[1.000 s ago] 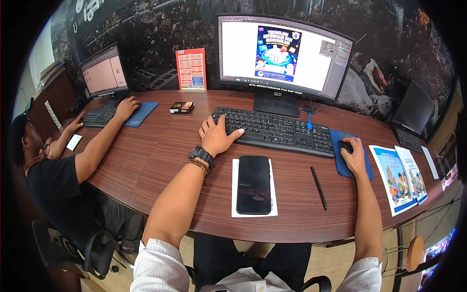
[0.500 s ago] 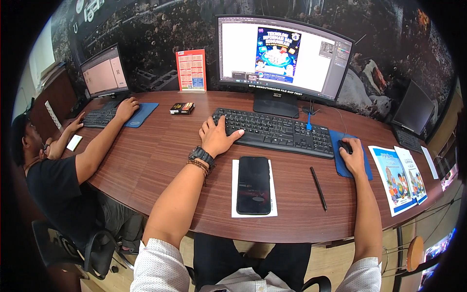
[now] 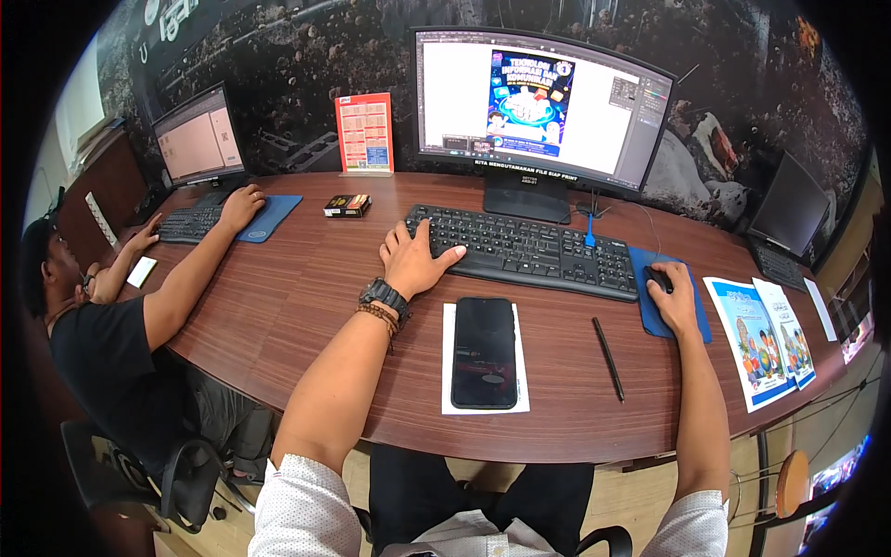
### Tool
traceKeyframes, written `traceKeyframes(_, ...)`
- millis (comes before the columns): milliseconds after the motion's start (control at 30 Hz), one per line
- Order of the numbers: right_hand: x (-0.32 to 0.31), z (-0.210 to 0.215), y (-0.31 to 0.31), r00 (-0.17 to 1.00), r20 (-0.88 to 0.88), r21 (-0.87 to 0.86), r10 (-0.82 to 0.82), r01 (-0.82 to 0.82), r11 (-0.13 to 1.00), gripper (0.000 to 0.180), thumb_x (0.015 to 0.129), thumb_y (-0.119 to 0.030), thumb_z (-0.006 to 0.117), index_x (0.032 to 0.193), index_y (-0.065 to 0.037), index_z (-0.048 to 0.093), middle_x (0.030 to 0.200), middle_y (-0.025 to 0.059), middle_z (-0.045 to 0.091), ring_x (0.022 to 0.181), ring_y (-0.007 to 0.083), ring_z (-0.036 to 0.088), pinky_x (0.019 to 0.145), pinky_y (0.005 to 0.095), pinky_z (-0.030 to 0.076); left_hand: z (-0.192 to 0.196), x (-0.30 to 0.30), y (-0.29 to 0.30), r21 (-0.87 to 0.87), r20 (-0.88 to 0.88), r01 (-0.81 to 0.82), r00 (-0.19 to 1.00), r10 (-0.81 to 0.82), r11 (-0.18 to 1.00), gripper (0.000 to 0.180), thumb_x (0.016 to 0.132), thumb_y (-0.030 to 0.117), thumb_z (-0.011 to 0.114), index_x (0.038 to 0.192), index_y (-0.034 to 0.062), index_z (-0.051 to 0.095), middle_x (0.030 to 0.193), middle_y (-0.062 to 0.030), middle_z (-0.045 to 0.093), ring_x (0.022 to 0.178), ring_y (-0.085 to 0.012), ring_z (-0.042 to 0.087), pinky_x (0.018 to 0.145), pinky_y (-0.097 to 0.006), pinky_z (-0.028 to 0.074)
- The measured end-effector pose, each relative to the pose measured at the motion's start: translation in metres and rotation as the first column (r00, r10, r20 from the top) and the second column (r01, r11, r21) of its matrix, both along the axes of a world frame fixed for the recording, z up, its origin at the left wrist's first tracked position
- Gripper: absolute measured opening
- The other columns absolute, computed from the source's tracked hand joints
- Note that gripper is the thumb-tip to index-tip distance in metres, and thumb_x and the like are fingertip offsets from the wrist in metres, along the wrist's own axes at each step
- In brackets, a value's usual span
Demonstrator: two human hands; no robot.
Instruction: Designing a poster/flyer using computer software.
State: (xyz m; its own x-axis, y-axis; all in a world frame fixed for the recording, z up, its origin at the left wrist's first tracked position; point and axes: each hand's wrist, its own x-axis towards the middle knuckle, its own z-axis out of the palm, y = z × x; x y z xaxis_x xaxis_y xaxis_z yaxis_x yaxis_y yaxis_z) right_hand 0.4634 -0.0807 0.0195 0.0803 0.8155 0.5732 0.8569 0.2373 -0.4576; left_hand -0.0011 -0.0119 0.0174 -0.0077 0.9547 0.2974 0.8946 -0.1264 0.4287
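My left hand (image 3: pixel 415 262) rests with fingers spread over the left end of a black keyboard (image 3: pixel 529 249), the thumb at its lower edge. A black watch and beaded bracelets circle that wrist. My right hand (image 3: pixel 676 299) is wrapped over a black computer mouse (image 3: pixel 659 277) on a blue mouse pad (image 3: pixel 655 320). Behind the keyboard stands a wide curved monitor (image 3: pixel 594 111), which displays a blue illustrated cover in an editing window. Between my forearms a dark smartphone (image 3: pixel 484 353) lies on a white paper (image 3: pixel 447 371). To its right is a black pen (image 3: pixel 608 359).
At left a co-worker (image 3: pixel 111 343) in black sits at another keyboard (image 3: pixel 188 225) and monitor (image 3: pixel 198 137). A small dark box (image 3: pixel 347 205) and a red calendar card (image 3: pixel 366 135) stand behind my left hand. Printed booklets (image 3: pixel 756 343) lie at right, near another monitor (image 3: pixel 789 204).
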Motion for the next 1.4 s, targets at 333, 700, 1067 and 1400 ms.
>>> traceKeyframes(333,-0.001,-0.002,0.002,1.000,-0.005,0.029,-0.014,0.014,0.999,0.039,0.082,-0.018,0.072,0.117,-0.005,0.065,0.115,0.0155,0.059,0.111,0.0330,0.057,0.098,0.0408,0.044,-0.002,0.000,-0.001,0.046,-0.005,-0.016,1.000,0.017,0.999,0.096,0.082,0.069,0.064,0.146,0.0014,0.042,0.143,-0.0310,0.036,0.137,-0.0481,0.030,0.112,-0.057,0.021)
traceKeyframes(700,0.001,-0.004,0.002,1.000,0.002,0.017,-0.014,0.014,1.000,0.037,0.080,-0.015,0.070,0.116,-0.004,0.065,0.116,0.0146,0.058,0.113,0.0325,0.056,0.099,0.0408,0.044,0.000,0.001,-0.002,0.031,0.005,-0.010,1.000,0.010,0.999,0.095,0.082,0.068,0.065,0.147,0.0020,0.042,0.144,-0.0312,0.036,0.138,-0.0475,0.029,0.113,-0.056,0.021)
traceKeyframes(1067,0.007,-0.010,0.006,0.994,0.007,0.004,-0.105,0.105,0.994,0.038,0.080,-0.018,0.070,0.117,-0.006,0.064,0.119,0.0159,0.054,0.115,0.0348,0.054,0.101,0.0422,0.043,0.000,0.000,-0.002,0.044,0.012,-0.006,1.000,0.005,0.999,0.095,0.082,0.069,0.064,0.146,0.0018,0.043,0.145,-0.0320,0.035,0.138,-0.0484,0.030,0.113,-0.057,0.022)
traceKeyframes(1400,0.006,-0.008,0.006,0.993,0.000,-0.012,-0.114,0.114,0.993,0.038,0.080,-0.019,0.071,0.116,-0.006,0.065,0.117,0.0167,0.054,0.113,0.0347,0.055,0.099,0.0420,0.044,0.001,0.000,-0.003,0.049,0.007,-0.002,1.000,0.001,0.999,0.096,0.082,0.069,0.064,0.146,0.0015,0.043,0.144,-0.0334,0.035,0.137,-0.0492,0.030,0.112,-0.057,0.022)
